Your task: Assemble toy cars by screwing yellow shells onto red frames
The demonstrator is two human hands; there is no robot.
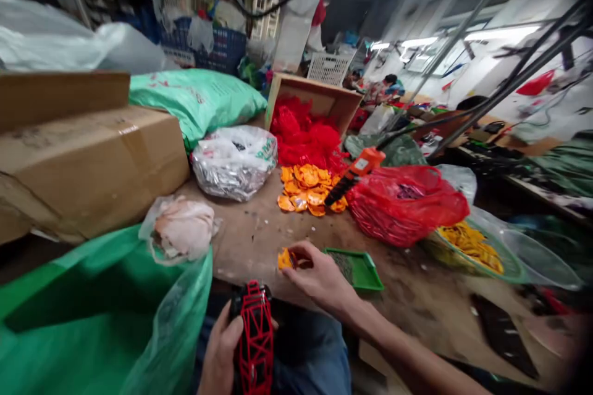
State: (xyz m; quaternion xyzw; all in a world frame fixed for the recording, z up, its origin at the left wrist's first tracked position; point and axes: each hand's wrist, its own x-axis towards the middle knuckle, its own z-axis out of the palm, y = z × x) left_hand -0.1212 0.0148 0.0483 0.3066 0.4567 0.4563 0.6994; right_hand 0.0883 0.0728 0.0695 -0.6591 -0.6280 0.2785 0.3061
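My left hand (225, 342) is closed around a toy car (256, 339) with a red lattice frame and black wheels, held low over my lap. Above the table edge, my right hand (311, 271) pinches a small orange plastic part (285, 258) between thumb and fingers. Just right of that hand lies a green tray (368, 271) with small dark grey bits in it, too fine to make out. Farther back sits a pile of orange parts (308, 182). A power screwdriver (359, 170), orange and black, hangs tilted over the pile's right side.
A wooden box (343, 108) tipped on its side spills red parts (303, 129) behind the orange pile. Red bag (407, 203) and basket of yellow parts (472, 247) stand right. At left are a cardboard box (92, 166), open green sack (180, 302) and white bag (236, 160). People work far back.
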